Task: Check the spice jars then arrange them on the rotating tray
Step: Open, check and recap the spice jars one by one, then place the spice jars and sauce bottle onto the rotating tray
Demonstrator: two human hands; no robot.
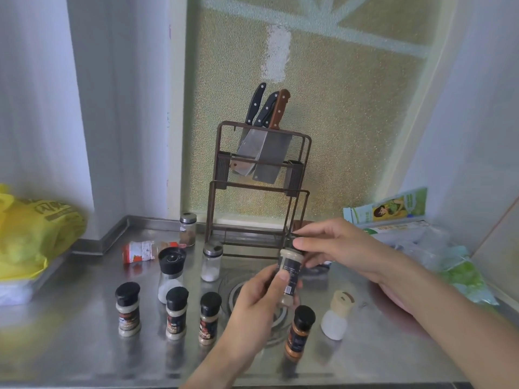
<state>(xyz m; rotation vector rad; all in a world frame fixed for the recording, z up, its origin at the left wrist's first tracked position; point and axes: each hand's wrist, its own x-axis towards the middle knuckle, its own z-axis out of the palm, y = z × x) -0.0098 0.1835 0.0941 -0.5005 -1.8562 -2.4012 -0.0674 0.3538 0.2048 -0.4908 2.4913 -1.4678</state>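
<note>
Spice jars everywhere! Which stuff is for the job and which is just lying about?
For the job:
held jar, gripped by left hand, right hand at its top
black-capped jars
orange jar
grinder
shaker

Just lying about:
knife rack
knives
yellow bag
green packets

Home kitchen, steel counter (84, 346), knife rack (259, 189) holding cleavers (264, 153), spice jars (128, 308), frosted window (323, 108)

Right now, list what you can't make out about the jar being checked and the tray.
- Held jar, head view: label print too small; left hand covers one side.
- Its cap: hidden under the right hand fingers; on or off unclear.
- Rotating tray: not identifiable.
</note>
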